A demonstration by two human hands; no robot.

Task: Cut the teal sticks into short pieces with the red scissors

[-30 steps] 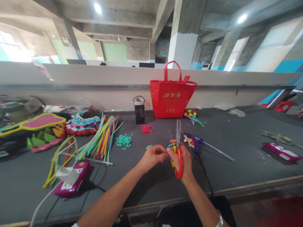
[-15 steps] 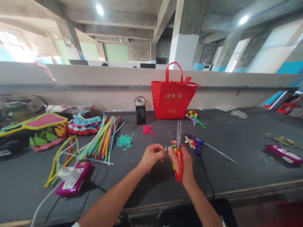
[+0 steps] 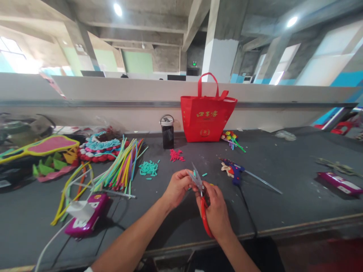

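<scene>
My right hand (image 3: 217, 209) grips the scissors (image 3: 204, 217) by their red handles, with the blades spread and pointing up and away. My left hand (image 3: 178, 189) is closed in a pinch beside the blades. A short teal pipe cleaner piece (image 3: 194, 174) shows at its fingertips, between the blades, mostly hidden. Just beyond the scissors, a loose teal piece (image 3: 204, 174) lies on the dark table. Farther left are a pile of short teal pieces (image 3: 148, 169) and a small pile of pink-red pieces (image 3: 176, 155).
A bundle of coloured pipe cleaners (image 3: 124, 166) lies left, near a purple power strip (image 3: 85, 223) with a white plug. A blue glue gun (image 3: 236, 172) with its cord lies right. Behind stand a black bottle (image 3: 168, 136) and a red bag (image 3: 207, 121).
The scissors have swung left to my left fingertips, and their blades have spread from nearly closed to open. My left hand has moved slightly left and stays pinched.
</scene>
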